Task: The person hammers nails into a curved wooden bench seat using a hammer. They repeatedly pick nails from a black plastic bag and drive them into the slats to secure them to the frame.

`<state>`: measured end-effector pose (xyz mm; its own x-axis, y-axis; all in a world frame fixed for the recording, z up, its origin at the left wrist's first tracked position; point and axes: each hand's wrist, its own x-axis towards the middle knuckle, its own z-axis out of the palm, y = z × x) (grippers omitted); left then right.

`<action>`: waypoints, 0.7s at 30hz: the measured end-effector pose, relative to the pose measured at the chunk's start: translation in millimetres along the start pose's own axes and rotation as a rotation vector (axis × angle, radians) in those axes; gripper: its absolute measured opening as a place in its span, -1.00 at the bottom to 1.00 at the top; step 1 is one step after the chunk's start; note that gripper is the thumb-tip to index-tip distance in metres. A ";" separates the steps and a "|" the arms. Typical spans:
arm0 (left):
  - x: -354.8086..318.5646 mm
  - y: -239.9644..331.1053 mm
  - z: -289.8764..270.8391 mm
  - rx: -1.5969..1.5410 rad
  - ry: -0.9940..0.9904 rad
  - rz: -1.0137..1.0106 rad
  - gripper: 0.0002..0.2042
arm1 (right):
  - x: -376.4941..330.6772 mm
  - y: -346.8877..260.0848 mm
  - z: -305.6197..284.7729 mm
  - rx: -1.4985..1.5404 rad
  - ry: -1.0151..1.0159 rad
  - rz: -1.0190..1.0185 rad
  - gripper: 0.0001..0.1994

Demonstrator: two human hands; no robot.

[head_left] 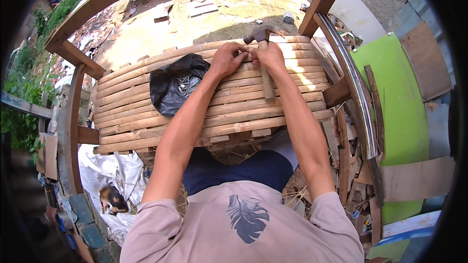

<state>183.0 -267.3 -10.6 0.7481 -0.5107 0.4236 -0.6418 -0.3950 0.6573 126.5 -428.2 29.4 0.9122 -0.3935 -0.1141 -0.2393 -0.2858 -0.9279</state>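
Observation:
My left hand [227, 60] is closed in a pinch over the far part of the bamboo slat bench [136, 90]. Whatever lies between its fingertips is too small to make out. Close beside it, my right hand [271, 57] is wrapped round a claw hammer [267, 85] just below its head. The hammer's dark metal head sticks out beyond the hand, and its wooden handle points back toward me. The fingertips of both hands meet or nearly meet. Left of my left forearm, an open black plastic bag [163, 87] full of loose nails [186, 85] rests on the slats.
A brown wooden frame [117, 0] surrounds the bench. Scrap wood and a bright green panel [390, 97] stand to the right. Down at the left, a cat [113, 199] lies on a white sack [114, 165]. Rubble and boards [202, 5] are scattered on the ground beyond.

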 end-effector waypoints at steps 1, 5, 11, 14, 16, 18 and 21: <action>-0.3 -2.0 -0.6 -0.006 0.011 0.005 -0.80 | -2.2 0.8 -2.2 0.039 -0.005 0.011 -0.76; -0.6 0.4 -3.2 0.018 -0.026 -0.063 -0.74 | -25.1 12.6 -19.1 0.154 0.045 0.053 -0.72; -2.5 3.0 -4.3 0.047 -0.004 -0.092 -0.73 | -59.0 20.5 -45.8 0.232 0.038 0.101 -0.73; -1.5 2.8 -3.7 0.049 0.010 -0.096 -0.72 | -66.3 26.6 -50.7 0.259 0.037 0.107 -0.73; -0.6 5.0 -4.3 0.043 0.004 -0.108 -0.71 | -67.2 32.5 -50.1 0.283 0.041 0.102 -0.73; -1.2 6.2 -5.0 0.036 0.003 -0.108 -0.71 | -67.1 36.7 -49.1 0.260 0.038 0.111 -0.73; -1.8 5.9 -4.4 0.033 0.000 -0.104 -0.72 | -65.9 36.4 -47.9 0.127 0.029 0.111 -0.70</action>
<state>178.6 -265.3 -4.7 0.8107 -0.4660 0.3544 -0.5663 -0.4708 0.6765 41.8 -454.5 20.2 0.8720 -0.4424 -0.2096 -0.2924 -0.1274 -0.9478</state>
